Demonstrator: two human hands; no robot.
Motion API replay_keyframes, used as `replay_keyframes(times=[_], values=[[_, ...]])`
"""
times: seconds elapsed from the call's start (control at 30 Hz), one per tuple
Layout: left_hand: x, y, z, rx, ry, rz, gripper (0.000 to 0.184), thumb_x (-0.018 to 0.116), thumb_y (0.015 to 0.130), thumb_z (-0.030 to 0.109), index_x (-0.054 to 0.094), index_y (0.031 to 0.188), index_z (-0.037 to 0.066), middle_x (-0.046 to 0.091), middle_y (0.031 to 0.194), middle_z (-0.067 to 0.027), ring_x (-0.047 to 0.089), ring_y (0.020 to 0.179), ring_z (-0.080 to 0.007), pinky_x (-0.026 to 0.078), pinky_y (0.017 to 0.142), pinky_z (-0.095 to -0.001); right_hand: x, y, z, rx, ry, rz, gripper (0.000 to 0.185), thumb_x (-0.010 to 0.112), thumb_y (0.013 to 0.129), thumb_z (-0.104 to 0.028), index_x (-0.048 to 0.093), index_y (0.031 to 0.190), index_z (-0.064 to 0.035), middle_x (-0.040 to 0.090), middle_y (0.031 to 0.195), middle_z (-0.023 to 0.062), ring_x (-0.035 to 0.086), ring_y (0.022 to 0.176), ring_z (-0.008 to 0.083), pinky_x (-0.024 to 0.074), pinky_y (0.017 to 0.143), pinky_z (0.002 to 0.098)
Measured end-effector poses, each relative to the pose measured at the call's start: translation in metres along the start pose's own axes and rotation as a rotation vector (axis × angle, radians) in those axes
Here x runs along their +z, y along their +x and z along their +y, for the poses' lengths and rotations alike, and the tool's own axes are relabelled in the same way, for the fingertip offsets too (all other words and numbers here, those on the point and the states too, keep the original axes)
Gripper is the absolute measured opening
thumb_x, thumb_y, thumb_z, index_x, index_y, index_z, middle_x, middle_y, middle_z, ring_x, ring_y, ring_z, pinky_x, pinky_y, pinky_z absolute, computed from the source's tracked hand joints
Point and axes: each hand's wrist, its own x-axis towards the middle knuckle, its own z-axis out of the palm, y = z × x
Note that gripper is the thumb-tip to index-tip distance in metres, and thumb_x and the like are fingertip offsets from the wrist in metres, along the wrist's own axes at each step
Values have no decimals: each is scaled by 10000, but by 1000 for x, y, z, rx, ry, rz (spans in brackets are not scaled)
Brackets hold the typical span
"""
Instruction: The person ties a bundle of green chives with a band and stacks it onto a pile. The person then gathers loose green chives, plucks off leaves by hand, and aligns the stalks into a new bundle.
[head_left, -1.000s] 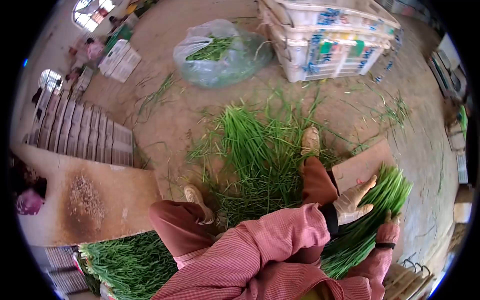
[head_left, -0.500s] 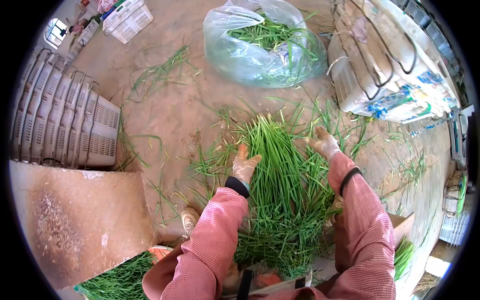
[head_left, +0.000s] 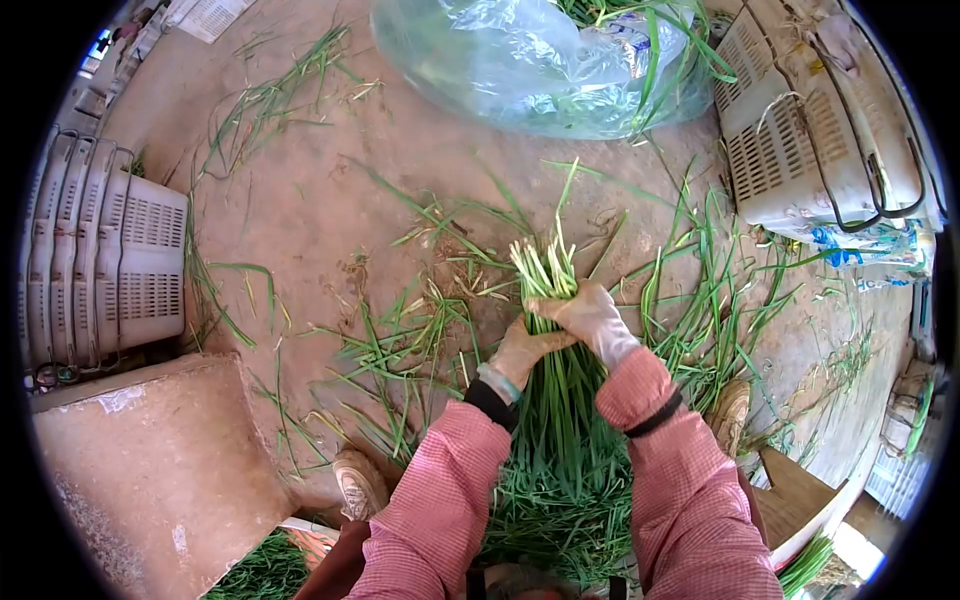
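Note:
A bunch of garlic chives (head_left: 560, 410), long green leaves with pale cut ends, stands between my forearms, its pale ends pointing away from me. Gloved, my left hand (head_left: 522, 352) is wrapped round the bunch from the left, just below those ends. From the right, my gloved right hand (head_left: 592, 315) closes on the same bunch slightly higher up, and the two hands meet. The lower leaves spread over a pile of cut greens (head_left: 555, 510) near my body. Loose leaves (head_left: 420, 345) lie scattered on the floor to both sides.
A large clear plastic bag (head_left: 540, 85) of greens stands ahead. Stacked white crates (head_left: 150, 265) are at the left, and another crate (head_left: 765, 145) at the right. A brown board (head_left: 160, 450) lies at the lower left, and a cardboard box (head_left: 795, 490) sits at the lower right.
My hands were apart and open on either side of the chives; now both have come together and gripped them near the pale ends. The view has shifted closer to the floor.

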Motion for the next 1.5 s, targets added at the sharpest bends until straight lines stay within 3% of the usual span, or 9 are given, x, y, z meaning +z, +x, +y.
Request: replay_keyframes(times=[0.07, 0.23, 0.47, 0.6, 0.83, 1.07, 1.2, 1.33, 1.5], values=[[7, -31, 7, -30, -38, 18, 761, 766, 600, 27, 324, 1218, -17, 531, 1067, -103, 532, 951, -176, 438, 839, -285, -6, -44, -6, -320, -169, 162, 639, 769, 598, -353, 545, 1103, -33, 597, 1051, 91, 549, 993, 199, 404, 896, 336], [23, -91, -22, 425, 207, -60, 871, 801, 555, 146, 297, 1259, 50, 424, 1219, -67, 432, 1102, -203, 318, 984, -348, 30, -113, 5, -488, 845, -82, 929, 773, 556, -254, 271, 1299, -10, 349, 1283, 122, 313, 1190, 227, 242, 1008, 336], [30, -212, -10, 400, 434, -103, 785, 751, 625, 145, 306, 1265, 50, 431, 1216, -64, 439, 1093, -206, 333, 966, -350, -9, -291, -106, -1003, -125, 397, 564, 672, 638, -241, 499, 1128, -21, 573, 1032, 162, 557, 929, 332, 446, 814, 371], [39, -263, 28, 461, 419, -220, 767, 733, 648, 146, 302, 1276, 51, 431, 1216, -61, 436, 1096, -209, 338, 958, -350, -7, -319, -125, -726, -89, 207, 607, 675, 610, -303, 498, 1130, -43, 595, 860, 195, 585, 800, 342, 474, 690, 368], [105, -377, 33, 547, -664, -200, 738, 709, 672, 155, 309, 1283, 49, 442, 1221, -83, 434, 1123, -234, 339, 967, -378, 50, -394, -183, -924, -289, -59, 1015, 741, 612, -222, 81, 1357, -23, 514, 1147, 198, 510, 1059, 277, 387, 903, 323], [-46, -528, 119, 1239, -938, -119, 647, 635, 753, 325, 352, 1255, 30, 433, 1247, -154, 432, 1132, -310, 332, 976, -461, 145, -511, -299, -1070, -825, -440, 1202, 772, 546, -383, -31, 1345, 19, 443, 1180, 284, 453, 1098, 368, 361, 930, 344], [-135, -599, 143, 1198, -957, 10, 391, 616, 787, 141, 476, 1140, 46, 571, 1061, -94, 573, 932, -229, 509, 779, -359, 265, -528, -335, -1138, -998, -246, 1130, 777, 521, -406, 132, 1325, 57, 558, 1057, 219, 544, 988, 330, 438, 830, 364], [-119, -620, 137, 1005, -554, 125, 445, 622, 769, 41, 444, 1176, 51, 549, 1090, -64, 543, 973, -190, 464, 836, -304, 279, -474, -276, -1068, -62, -461, 631, 783, 580, -295, 529, 1065, 17, 606, 985, 165, 593, 898, 260, 463, 785, 343], [-27, -601, 105, 1089, 400, 170, 1036, 787, 578, 45, 103, 1355, 72, 332, 1293, -80, 352, 1172, -195, 329, 960, -331, 209, -503, -194, -662, 880, -491, 485, 724, 684, -90, 507, 1111, -16, 593, 1017, 79, 578, 867, 181, 471, 773, 315]])
